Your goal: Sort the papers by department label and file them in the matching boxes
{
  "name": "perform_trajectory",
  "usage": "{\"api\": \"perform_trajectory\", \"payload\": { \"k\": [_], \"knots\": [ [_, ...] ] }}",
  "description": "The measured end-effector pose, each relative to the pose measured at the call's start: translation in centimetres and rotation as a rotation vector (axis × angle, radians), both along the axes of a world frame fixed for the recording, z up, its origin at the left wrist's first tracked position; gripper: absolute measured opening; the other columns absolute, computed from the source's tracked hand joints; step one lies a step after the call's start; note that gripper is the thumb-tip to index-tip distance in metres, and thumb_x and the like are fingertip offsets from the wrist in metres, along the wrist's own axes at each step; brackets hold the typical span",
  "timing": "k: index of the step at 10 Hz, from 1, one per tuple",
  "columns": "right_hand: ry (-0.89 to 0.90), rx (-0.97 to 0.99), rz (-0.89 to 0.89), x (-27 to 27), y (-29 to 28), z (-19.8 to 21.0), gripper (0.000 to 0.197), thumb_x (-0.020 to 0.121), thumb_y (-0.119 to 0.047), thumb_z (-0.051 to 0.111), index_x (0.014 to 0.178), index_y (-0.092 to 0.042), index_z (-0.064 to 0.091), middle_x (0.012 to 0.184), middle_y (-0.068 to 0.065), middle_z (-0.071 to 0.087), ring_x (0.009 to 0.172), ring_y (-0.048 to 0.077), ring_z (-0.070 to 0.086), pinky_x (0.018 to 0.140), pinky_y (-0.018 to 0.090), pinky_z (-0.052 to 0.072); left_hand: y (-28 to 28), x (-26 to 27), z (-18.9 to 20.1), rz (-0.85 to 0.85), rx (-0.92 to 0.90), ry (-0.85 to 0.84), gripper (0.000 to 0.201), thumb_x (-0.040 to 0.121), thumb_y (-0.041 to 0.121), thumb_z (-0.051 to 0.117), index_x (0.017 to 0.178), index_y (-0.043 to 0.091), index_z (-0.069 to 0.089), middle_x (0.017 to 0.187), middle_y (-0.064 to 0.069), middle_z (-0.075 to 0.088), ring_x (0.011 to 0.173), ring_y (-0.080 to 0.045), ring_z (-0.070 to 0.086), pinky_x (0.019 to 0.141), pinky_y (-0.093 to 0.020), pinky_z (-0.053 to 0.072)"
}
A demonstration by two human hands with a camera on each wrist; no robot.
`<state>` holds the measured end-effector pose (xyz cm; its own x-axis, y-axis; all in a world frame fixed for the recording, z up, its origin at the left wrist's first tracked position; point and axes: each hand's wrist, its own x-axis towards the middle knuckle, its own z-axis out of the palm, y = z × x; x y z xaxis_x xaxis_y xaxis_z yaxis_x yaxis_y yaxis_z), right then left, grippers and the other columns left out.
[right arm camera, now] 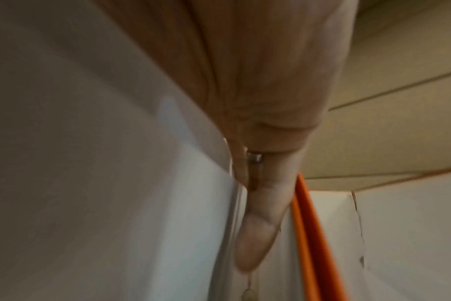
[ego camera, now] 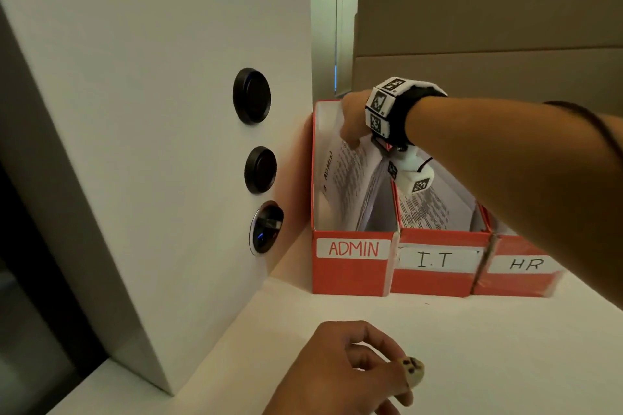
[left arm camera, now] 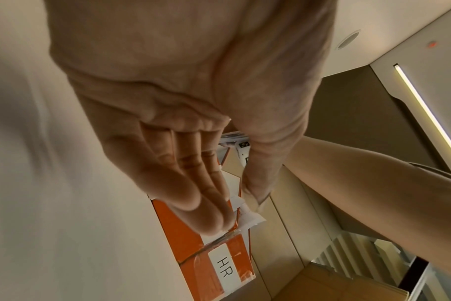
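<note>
**Sheet goes into the ADMIN box**

Nearest the camera, the person's left hand [ego camera: 350, 371] hovers over the white tabletop [ego camera: 472, 347], well in front of the orange cardboard box labelled ADMIN [ego camera: 350, 266]; its fingers are loosely curled and hold nothing. Reaching across from the right, the right hand [ego camera: 352, 121] dips into the top of that ADMIN box, fingers and thumb pressed together in a pinch on the upper edge of a white printed sheet marked ADMIN [ego camera: 344, 178], which stands tilted inside the box among other papers. Just right of the ADMIN box, touching it, stands a matching orange box labelled I.T [ego camera: 435, 276] with printed pages in it, and beyond that one labelled HR [ego camera: 519, 276]. Left of the ADMIN box rises a white panel [ego camera: 151, 111] set with three round black buttons [ego camera: 251, 95].
</note>
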<state>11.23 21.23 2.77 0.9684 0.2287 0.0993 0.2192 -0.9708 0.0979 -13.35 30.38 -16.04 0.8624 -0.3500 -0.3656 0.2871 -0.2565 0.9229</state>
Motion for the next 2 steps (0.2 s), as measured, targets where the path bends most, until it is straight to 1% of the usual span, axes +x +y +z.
{"api": "perform_trajectory", "payload": {
  "k": [1,2],
  "knots": [
    [-0.110,0.032,0.027,-2.3,-0.3,1.0,0.018,0.083,-0.019,0.079,0.096,-0.011,0.069,0.085,0.006,0.064,0.092,0.034,0.066,0.067,0.033,0.048,0.1,0.1,-0.2,-0.001,-0.005,-0.019,0.016,0.090,0.026,0.082,0.099,0.018,0.072,0.084,0.004,0.081,0.069,-0.010,0.073,0.071,-0.020,0.058],
    [-0.248,0.133,0.134,-3.7,-1.4,2.4,0.008,0.083,-0.015,0.067,0.079,-0.011,0.060,0.073,0.005,0.057,0.084,0.032,0.062,0.069,0.031,0.050,0.0,-0.1,-0.2,0.014,-0.013,0.000,0.023,0.090,0.027,0.083,0.104,0.013,0.072,0.090,-0.001,0.082,0.073,-0.012,0.074,0.074,-0.022,0.058]
  ]
}}
